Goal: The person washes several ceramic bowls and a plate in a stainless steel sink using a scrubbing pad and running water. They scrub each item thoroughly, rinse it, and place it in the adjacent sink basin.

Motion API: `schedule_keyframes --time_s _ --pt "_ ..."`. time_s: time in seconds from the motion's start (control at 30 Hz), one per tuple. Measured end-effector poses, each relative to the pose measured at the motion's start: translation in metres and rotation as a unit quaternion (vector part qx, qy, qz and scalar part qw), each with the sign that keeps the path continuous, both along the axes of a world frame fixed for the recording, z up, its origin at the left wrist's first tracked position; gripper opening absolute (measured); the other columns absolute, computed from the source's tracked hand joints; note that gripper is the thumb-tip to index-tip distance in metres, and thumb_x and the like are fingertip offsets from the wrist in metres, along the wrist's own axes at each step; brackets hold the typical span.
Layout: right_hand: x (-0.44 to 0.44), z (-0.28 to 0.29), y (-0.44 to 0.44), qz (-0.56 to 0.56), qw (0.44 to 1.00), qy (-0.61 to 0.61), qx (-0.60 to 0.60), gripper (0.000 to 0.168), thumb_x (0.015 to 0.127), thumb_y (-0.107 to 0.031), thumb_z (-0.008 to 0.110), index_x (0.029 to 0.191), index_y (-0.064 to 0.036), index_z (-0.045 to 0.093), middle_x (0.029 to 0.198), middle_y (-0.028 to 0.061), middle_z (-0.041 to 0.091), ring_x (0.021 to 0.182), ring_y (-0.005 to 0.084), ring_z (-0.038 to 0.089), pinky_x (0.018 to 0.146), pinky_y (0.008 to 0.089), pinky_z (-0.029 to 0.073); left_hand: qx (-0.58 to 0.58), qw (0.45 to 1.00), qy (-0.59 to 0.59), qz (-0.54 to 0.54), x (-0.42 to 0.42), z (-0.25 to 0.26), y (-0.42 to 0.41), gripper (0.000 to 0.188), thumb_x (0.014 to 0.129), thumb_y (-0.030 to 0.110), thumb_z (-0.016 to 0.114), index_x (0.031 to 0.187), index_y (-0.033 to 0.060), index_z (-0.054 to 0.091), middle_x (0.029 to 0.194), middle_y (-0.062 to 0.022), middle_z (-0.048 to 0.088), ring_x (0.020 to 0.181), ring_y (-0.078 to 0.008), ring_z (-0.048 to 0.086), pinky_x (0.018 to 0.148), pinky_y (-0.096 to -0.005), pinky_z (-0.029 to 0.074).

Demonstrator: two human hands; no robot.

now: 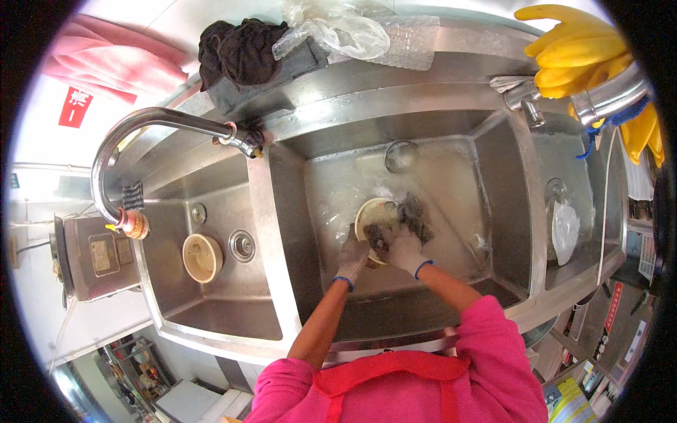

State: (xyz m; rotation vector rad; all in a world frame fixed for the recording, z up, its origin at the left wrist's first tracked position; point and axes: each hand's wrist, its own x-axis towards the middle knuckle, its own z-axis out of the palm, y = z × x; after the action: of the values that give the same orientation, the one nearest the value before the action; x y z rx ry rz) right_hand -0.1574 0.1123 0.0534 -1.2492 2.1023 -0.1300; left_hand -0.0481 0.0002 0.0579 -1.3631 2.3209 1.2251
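Both hands wear pale knitted gloves with blue cuffs and reach into the murky water of the middle sink basin. My left hand grips the near left rim of a cream round bowl. My right hand is over the bowl's right side, its fingers on a dark, crumpled cloth-like piece inside it. Another dark crumpled lump lies against the bowl's far right edge, just beyond that hand. Glare and cloudy water blur the fingertips.
A cream strainer basket sits in the left basin, under a curved faucet. A clear round item lies in the middle basin's far part. Dark cloths and plastic bags rest on the back ledge. Yellow rubber gloves hang at right.
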Motion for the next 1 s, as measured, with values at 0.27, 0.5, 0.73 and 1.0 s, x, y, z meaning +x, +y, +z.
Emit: schedule_keyframes --time_s 0.27,0.5,0.73,1.0 --pt "-0.024 -0.038 0.024 0.107 0.993 -0.027 0.04 0.056 0.08 -0.049 0.051 0.121 -0.011 0.049 0.114 0.0164 0.049 0.103 0.0375 0.048 0.088 0.0417 0.04 -0.007 0.992 0.112 -0.063 0.015 -0.023 0.005 0.053 0.076 0.016 0.047 0.127 0.0047 0.035 0.094 -0.0242 0.06 0.078 -0.0341 0.063 0.066 -0.0475 0.05" --pt "0.005 -0.07 -0.02 -0.187 0.976 0.1 -0.051 0.06 0.082 -0.049 0.049 0.122 -0.005 0.044 0.128 0.0174 0.041 0.113 0.036 0.043 0.091 0.0424 0.039 0.324 0.935 -0.009 0.146 -0.006 0.031 0.008 0.046 0.082 0.032 0.059 0.118 0.0076 0.047 0.1 -0.0085 0.058 0.076 -0.0202 0.056 0.052 -0.031 0.047" --pt "-0.006 -0.014 -0.019 -0.156 0.987 -0.013 -0.036 0.061 0.082 -0.053 0.045 0.127 -0.012 0.04 0.131 0.0203 0.039 0.117 0.0338 0.042 0.092 0.0414 0.04 0.464 0.848 0.008 0.257 -0.005 0.035 0.009 0.03 0.082 0.015 0.047 0.106 -0.0036 0.045 0.096 -0.0203 0.058 0.074 -0.0313 0.062 0.074 -0.0381 0.054" --pt "-0.012 -0.003 -0.028 -0.112 0.988 -0.094 -0.056 0.045 0.079 -0.039 0.056 0.114 -0.012 0.055 0.109 0.0143 0.058 0.099 0.0321 0.055 0.086 0.039 0.043 0.305 0.946 0.108 -0.015 0.053 -0.066 0.008 0.034 0.084 0.02 0.047 0.11 -0.0031 0.047 0.102 -0.0169 0.056 0.082 -0.0255 0.059 0.07 -0.0372 0.053"
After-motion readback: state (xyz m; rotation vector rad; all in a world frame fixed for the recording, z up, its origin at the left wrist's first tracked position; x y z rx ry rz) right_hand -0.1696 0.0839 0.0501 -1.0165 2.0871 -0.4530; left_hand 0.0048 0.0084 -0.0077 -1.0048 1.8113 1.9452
